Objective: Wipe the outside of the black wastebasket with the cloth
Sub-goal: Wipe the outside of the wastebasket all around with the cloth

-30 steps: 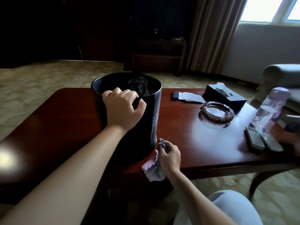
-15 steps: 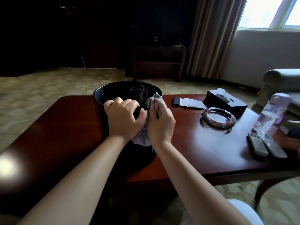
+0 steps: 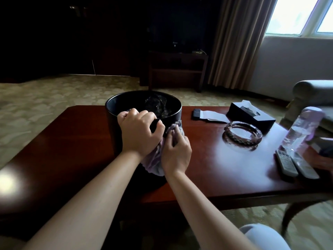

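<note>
Both hands are working: my left hand is gripping the wastebasket rim at ten o'clock on the table; my right hand is pressing the bunched cloth against its near wall, mid-wipe. Next I'm probably needing to turn it.

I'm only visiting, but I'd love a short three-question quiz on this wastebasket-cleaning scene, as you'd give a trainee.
1. True or false: the black wastebasket stands on the carpet.
2. Which hand presses the cloth against the wastebasket's side? A) left hand B) right hand
3. Fill in: the glass ashtray sits between the wastebasket and the two ______ on the table.

Key: 1. False; it stands on the table. 2. B; the left hand keeps its grip on the rim. 3. Remote controls.
</note>
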### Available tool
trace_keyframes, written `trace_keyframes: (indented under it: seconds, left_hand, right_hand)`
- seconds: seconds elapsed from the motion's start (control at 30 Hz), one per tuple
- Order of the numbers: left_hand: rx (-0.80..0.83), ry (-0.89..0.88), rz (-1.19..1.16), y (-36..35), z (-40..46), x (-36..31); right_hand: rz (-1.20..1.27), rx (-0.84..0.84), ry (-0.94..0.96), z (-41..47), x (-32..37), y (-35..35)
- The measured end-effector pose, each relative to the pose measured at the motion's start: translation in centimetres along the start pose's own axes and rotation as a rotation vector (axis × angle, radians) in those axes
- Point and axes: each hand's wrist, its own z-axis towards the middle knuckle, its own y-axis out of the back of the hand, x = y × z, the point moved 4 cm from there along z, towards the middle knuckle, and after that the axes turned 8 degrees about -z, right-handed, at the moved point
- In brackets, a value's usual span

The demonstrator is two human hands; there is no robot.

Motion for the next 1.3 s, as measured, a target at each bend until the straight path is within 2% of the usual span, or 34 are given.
trace_keyframes:
  seconds: [0.2, 0.27, 0.4, 0.57, 0.63, 0.7, 0.83, 0.9, 1.0, 1.1, 1.2, 1.3]
  left_hand:
    - [-0.008, -0.012, -0.003, 0.1, 0.0, 0.0]
    - [-0.012, -0.018, -0.003, 0.0, 0.0, 0.0]
    - [-0.041, -0.02, 0.001, 0.0, 0.0, 0.1]
    - [-0.05, -0.048, -0.011, 0.1, -0.1, 0.1]
    - [-0.057, -0.057, -0.017, 0.1, -0.1, 0.1]
    - [-0.071, -0.062, -0.007, 0.1, 0.0, 0.1]
    - [-0.102, -0.059, 0.019, -0.1, -0.1, 0.3]
    - [-0.094, -0.052, 0.011, -0.2, -0.1, 0.4]
    - [-0.104, -0.07, 0.007, -0.3, -0.1, 0.3]
    - [-0.13, -0.064, 0.009, -0.4, -0.2, 0.4]
    - [-0.138, -0.061, -0.002, -0.4, -0.2, 0.5]
    - [-0.11, -0.062, -0.022, -0.3, -0.2, 0.5]
  right_hand:
    - [0.014, -0.016, 0.083, 1.2, 1.3, 0.6]
    - [-0.008, 0.012, 0.055, 1.1, 0.7, 0.2]
    - [-0.086, 0.155, -0.129, -1.5, -4.1, -1.6]
    - [-0.192, 0.44, -0.466, -6.4, -10.7, -4.2]
    - [-0.178, 0.462, -0.515, -6.7, -11.0, -4.2]
    - [-0.128, 0.417, -0.486, -5.7, -10.0, -4.0]
    - [-0.015, 0.255, -0.265, -3.9, -7.3, -3.1]
    - [-0.105, 0.298, -0.247, -4.2, -8.6, -3.3]
    - [-0.316, 0.5, -0.318, -5.4, -12.2, -4.0]
    - [-0.227, 0.51, -0.296, -6.2, -12.5, -4.0]
    - [-0.255, 0.521, -0.256, -6.5, -12.3, -4.1]
    - [-0.267, 0.532, -0.35, -4.7, -12.7, -4.3]
